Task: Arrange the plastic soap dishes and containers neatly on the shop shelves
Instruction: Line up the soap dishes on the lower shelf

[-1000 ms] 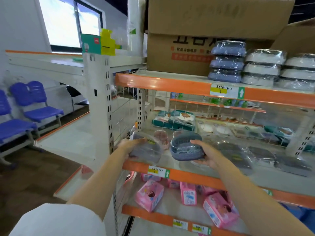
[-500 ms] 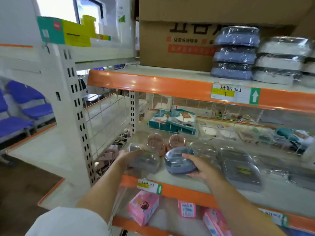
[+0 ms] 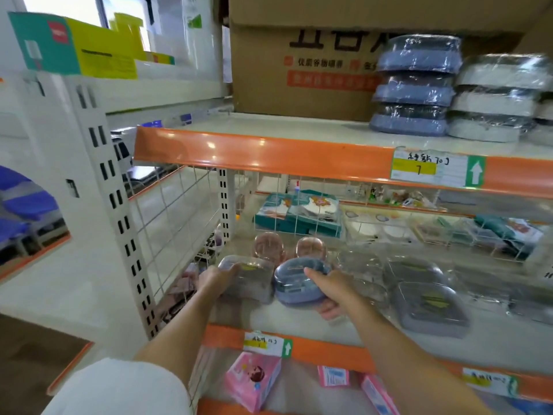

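Shop shelves [image 3: 299, 319] are carrying both dishes at the near left: left hand [image 3: 217, 278] is gripping the clear dish [image 3: 250, 280], right hand [image 3: 332, 290] is gripping the blue dish [image 3: 296, 287], touching side by side, long axes running front to back.

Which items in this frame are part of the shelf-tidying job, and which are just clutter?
Job items:
- left hand gripping the grey soap dish
- right hand gripping the blue soap dish
- grey container on the same shelf
- blue dish stack and white dish stack on the upper shelf

Lying about:
- cardboard box
- pink packs below
- blue chairs
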{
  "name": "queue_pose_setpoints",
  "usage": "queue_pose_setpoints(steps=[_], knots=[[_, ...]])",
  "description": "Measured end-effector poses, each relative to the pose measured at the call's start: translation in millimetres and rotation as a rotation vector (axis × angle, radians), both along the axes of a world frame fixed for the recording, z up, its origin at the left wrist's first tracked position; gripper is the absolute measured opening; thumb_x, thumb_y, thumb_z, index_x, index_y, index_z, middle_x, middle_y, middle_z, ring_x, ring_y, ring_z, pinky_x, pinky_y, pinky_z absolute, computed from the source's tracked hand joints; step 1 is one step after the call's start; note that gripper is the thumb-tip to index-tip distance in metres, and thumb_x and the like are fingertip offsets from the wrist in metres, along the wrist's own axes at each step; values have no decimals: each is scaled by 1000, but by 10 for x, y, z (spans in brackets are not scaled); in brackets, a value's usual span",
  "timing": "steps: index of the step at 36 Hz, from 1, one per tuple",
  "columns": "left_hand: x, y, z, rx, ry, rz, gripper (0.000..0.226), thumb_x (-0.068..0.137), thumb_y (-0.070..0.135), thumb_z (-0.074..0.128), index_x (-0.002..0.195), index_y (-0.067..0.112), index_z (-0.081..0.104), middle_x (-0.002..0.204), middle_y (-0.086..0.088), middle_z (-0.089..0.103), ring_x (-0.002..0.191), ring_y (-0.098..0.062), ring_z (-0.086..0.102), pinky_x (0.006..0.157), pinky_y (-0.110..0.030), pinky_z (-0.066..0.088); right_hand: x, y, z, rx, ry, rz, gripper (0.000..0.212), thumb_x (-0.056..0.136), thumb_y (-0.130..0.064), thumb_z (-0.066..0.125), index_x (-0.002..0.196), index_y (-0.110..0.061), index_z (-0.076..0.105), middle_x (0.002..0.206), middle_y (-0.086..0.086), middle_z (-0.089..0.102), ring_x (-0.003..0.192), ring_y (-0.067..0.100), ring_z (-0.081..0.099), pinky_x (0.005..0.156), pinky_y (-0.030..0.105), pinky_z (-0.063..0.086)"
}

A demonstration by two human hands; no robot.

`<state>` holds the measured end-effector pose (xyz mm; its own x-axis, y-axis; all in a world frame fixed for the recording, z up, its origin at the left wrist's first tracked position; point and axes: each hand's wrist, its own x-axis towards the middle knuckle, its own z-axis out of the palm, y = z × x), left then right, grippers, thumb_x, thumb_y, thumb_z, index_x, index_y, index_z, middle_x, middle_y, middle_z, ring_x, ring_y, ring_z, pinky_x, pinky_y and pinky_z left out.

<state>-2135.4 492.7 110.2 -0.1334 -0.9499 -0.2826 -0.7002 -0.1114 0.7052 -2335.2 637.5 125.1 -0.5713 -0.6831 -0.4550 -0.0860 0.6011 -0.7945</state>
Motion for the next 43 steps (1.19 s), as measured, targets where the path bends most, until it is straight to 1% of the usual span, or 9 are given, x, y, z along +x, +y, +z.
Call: queue_pose_setpoints(steps=[5, 9, 15, 23, 28, 32, 35, 39, 43], knots=[[29, -101, -7, -7, -125, -21, 69, 93, 56, 48, 130, -2, 51, 133, -20, 53, 124, -32, 49, 99, -32, 39, 102, -28, 7, -21, -21, 11, 52, 89, -53, 60, 120, -14, 48, 98, 16, 63, 70, 31, 70, 63, 42, 60], [88, -165, -47, -13, -217, -74, 74, 91, 64, 43, 131, 2, 52, 134, -20, 52, 124, -34, 47, 102, -34, 40, 100, -35, -14, -33, -30, 13, 49, 88, -49, 62, 118, -16, 44, 98, 14, 62, 62, 26, 67, 62, 38, 60], [97, -107, -28, -28, -252, -175, 65, 96, 57, 39, 132, 4, 51, 134, -18, 52, 124, -32, 48, 99, -33, 40, 47, -1, -12, -10, -11, -14, 52, 84, -50, 67, 120, -16, 51, 101, 11, 63, 76, 28, 68, 66, 39, 59], [115, -51, -19, -53, -297, -258, 64, 99, 54, 32, 140, 7, 42, 137, -20, 48, 129, -34, 42, 104, -35, 38, 79, 26, -95, 55, 158, -22, 59, 90, -58, 53, 129, -13, 49, 115, 14, 59, 66, 20, 62, 44, 22, 47], [165, -41, -53, -78, -296, -321, 68, 95, 62, 34, 140, 12, 44, 138, -18, 49, 132, -35, 38, 108, -37, 33, 163, 64, -119, 144, 258, -7, 56, 95, -60, 39, 121, -12, 50, 82, 11, 59, 62, 20, 59, 61, 31, 55], [268, -48, -87, -77, -192, -351, 58, 90, 57, 53, 131, 17, 55, 133, -16, 53, 128, -32, 41, 107, -34, 36, 199, 110, -142, 200, 275, -47, 55, 94, -62, 39, 115, -14, 52, 72, 7, 53, 65, 20, 55, 63, 32, 53], [324, -9, -66, -105, -193, -386, 59, 86, 52, 62, 132, 16, 53, 131, -15, 52, 125, -31, 42, 105, -32, 36, 221, 88, -171, 189, 396, -51, 55, 94, -60, 41, 114, -12, 57, 78, 8, 58, 70, 23, 58, 68, 33, 52], [389, 85, -37, -207, -372, -390, 54, 90, 40, 55, 133, 7, 48, 128, -15, 53, 118, -29, 47, 95, -34, 42, 270, 117, -188, 122, 505, -22, 45, 97, -48, 46, 116, -10, 61, 98, 12, 67, 92, 27, 64, 85, 40, 53], [385, 217, 84, -244, -412, -340, 50, 87, 31, 57, 127, 3, 49, 124, -15, 54, 117, -31, 50, 90, -37, 45, 278, 261, -100, 102, 557, 98, 40, 97, -41, 50, 120, -9, 58, 101, 11, 66, 88, 25, 63, 74, 32, 50]])
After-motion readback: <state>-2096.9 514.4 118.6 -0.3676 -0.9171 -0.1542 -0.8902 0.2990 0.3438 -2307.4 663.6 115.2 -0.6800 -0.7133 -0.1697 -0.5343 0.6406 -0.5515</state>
